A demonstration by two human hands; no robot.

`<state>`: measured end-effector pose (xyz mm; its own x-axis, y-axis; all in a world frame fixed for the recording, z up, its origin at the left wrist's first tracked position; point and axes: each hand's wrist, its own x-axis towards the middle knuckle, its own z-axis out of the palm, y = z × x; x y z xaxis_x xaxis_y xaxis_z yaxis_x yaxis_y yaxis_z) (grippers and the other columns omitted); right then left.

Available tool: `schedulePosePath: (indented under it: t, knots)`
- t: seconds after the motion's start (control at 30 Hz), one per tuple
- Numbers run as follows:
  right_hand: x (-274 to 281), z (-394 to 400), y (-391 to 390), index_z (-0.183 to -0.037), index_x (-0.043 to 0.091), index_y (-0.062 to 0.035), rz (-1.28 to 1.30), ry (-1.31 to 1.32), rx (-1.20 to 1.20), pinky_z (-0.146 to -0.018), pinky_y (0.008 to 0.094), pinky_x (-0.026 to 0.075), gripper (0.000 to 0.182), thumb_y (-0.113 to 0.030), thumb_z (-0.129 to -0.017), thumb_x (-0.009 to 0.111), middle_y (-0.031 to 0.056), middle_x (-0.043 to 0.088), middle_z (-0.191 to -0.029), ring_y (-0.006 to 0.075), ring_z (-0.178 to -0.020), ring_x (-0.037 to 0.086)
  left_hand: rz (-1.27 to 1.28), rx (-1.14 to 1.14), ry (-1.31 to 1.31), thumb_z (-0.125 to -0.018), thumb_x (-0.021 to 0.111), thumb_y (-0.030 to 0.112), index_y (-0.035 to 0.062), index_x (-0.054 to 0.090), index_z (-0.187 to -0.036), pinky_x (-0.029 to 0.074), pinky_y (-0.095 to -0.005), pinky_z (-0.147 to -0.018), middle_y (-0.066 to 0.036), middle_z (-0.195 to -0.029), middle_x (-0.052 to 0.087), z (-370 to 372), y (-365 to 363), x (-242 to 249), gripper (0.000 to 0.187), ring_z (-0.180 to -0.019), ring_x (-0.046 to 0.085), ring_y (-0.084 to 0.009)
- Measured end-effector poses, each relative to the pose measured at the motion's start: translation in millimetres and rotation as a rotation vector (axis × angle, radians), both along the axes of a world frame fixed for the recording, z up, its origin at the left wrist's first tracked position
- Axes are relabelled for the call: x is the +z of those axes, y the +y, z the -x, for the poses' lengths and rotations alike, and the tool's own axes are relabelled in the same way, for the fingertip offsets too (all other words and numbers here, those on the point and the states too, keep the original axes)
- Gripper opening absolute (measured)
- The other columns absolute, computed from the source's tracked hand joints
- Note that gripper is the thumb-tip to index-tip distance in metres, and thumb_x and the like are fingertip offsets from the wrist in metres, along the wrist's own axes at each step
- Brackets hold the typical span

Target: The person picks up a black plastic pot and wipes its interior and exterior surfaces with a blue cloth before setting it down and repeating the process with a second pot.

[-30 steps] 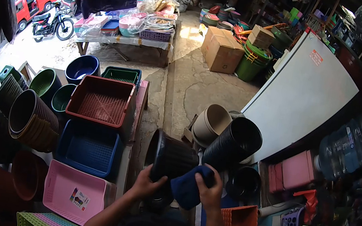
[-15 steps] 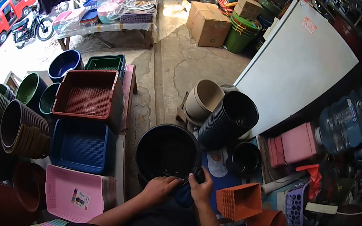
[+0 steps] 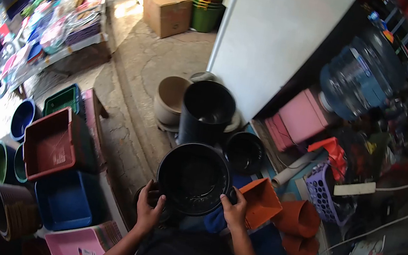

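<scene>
Having left the near rim, the left hand [image 3: 149, 212] is flanking the black plastic pot [image 3: 192, 174], fingers standing apart, contact unclear; the right hand [image 3: 234, 211] is clamping the right rim above a blue cloth [image 3: 215, 220]. The pot is now sitting between both.

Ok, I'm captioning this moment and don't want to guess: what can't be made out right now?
In the head view:
Underside of the black pot: faces away, hidden by its own body.
Blue cloth: partly hidden by the pot and right hand; whether that hand grips it is unclear.
Pink tray: cut off by the bottom edge.
Any print on the water bottle: too blurred to read.
</scene>
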<state>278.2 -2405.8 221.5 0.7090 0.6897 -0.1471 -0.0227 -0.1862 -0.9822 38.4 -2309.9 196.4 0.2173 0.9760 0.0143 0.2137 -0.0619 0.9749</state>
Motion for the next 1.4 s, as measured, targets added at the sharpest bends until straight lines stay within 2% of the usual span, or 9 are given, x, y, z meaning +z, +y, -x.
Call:
schedulePosePath:
  t: [0.1,0.17,0.27,0.33,0.4,0.53,0.6,1.03,1.4]
  knots:
    - [3.2,-30.5,-13.6,-0.113,0.059,0.0056,-0.02,0.047,-0.103,-0.081,0.0255,0.047,0.034,-0.007,-0.082,0.067,0.0056,0.065,-0.098,0.0121,-0.089,0.061,0.059,-0.189,0.074,-0.086,0.068,0.009,-0.0004,0.03,-0.143,0.052,-0.0326,-0.084,-0.017,-0.124,0.053,-35.6,12.8,-1.4,0.068,-0.099,0.062,-0.0231]
    - [8.5,-49.5,-16.4,-0.117,0.057,0.0057,-0.047,0.092,-0.143,-0.084,0.0261,0.047,0.038,-0.007,-0.082,0.067,0.007,0.064,-0.103,0.0134,-0.094,0.06,0.274,-0.323,-0.038,-0.086,0.068,0.009,-0.001,0.029,-0.144,0.052,-0.033,-0.083,-0.02,-0.132,0.05,-75.1,21.8,35.8,0.071,-0.1,0.064,-0.0226]
    - [11.8,-80.8,-19.1,-0.13,0.044,0.0027,-0.098,-0.371,-0.219,-0.098,0.0354,0.042,0.055,-0.013,-0.084,0.07,0.0164,0.053,-0.129,0.0252,-0.119,0.053,0.25,-0.392,-0.024,-0.088,0.065,0.009,0.0003,0.028,-0.145,0.052,-0.0335,-0.085,-0.023,-0.137,0.047,-136.3,45.6,41.1,0.068,-0.106,0.062,-0.0248]
    - [20.0,-104.8,-18.5,-0.129,0.044,0.0026,-0.018,-0.355,-0.2,-0.098,0.0357,0.042,0.056,-0.014,-0.083,0.071,0.0178,0.054,-0.127,0.0268,-0.118,0.054,0.26,-0.423,-0.013,-0.089,0.064,0.009,0.0009,0.029,-0.145,0.051,-0.0353,-0.088,-0.024,-0.138,0.046,-175.6,69.8,28.8,0.066,-0.109,0.061,-0.0278]
    - [21.6,-136.1,-19.1,-0.122,0.048,0.0023,0.17,-0.265,-0.139,-0.096,0.0367,0.044,0.058,-0.024,-0.079,0.076,0.022,0.055,-0.124,0.0313,-0.116,0.055,-0.045,-0.509,0.038,-0.089,0.062,0.012,0.0012,0.033,-0.143,0.046,-0.0384,-0.097,-0.025,-0.137,0.047,-218.7,96.2,-3.4,0.063,-0.116,0.057,-0.0343]
    - [1.1,-187.5,-5.9,-0.121,0.05,-0.0012,0.599,-0.455,-0.063,-0.09,0.0417,0.048,0.063,-0.037,-0.076,0.076,0.0238,0.064,-0.108,0.0381,-0.106,0.061,-0.012,-0.618,0.104,-0.087,0.061,0.015,0.0012,0.036,-0.142,0.039,-0.0392,-0.104,-0.026,-0.134,0.049,-277.2,134.7,-18.1,0.062,-0.123,0.051,-0.0365]
    - [-9.9,-208.6,1.8,-0.122,0.051,-0.0017,0.649,-0.39,-0.013,-0.09,0.042,0.048,0.063,-0.036,-0.075,0.076,0.0232,0.064,-0.109,0.0375,-0.106,0.061,-0.014,-0.682,0.19,-0.087,0.059,0.009,0.0016,0.032,-0.144,0.035,-0.0347,-0.107,-0.022,-0.137,0.048,-296.6,145.7,-27.8,0.064,-0.128,0.047,-0.0286]
    - [-76.5,-286.2,50.5,-0.136,0.044,-0.0044,0.93,-0.338,0.161,-0.097,0.0396,0.045,0.073,-0.028,-0.074,0.076,0.02,0.059,-0.125,0.0345,-0.117,0.056,0.177,-0.728,0.123,-0.086,0.057,0.008,0.0049,0.031,-0.143,0.035,-0.0397,-0.106,-0.026,-0.139,0.044,-331.5,158.8,-150.9,0.063,-0.132,0.042,-0.0345]
    - [-113.5,-289.7,59.4,-0.14,0.04,-0.0059,1.091,-0.329,0.253,-0.094,0.0421,0.047,0.073,-0.027,-0.078,0.073,0.0207,0.06,-0.123,0.034,-0.113,0.059,0.14,-0.581,0.394,-0.089,0.059,0.01,0.0045,0.04,-0.141,0.044,-0.0417,-0.097,-0.025,-0.13,0.052,-335.6,151.3,-174.3,0.055,-0.115,0.056,-0.0379]
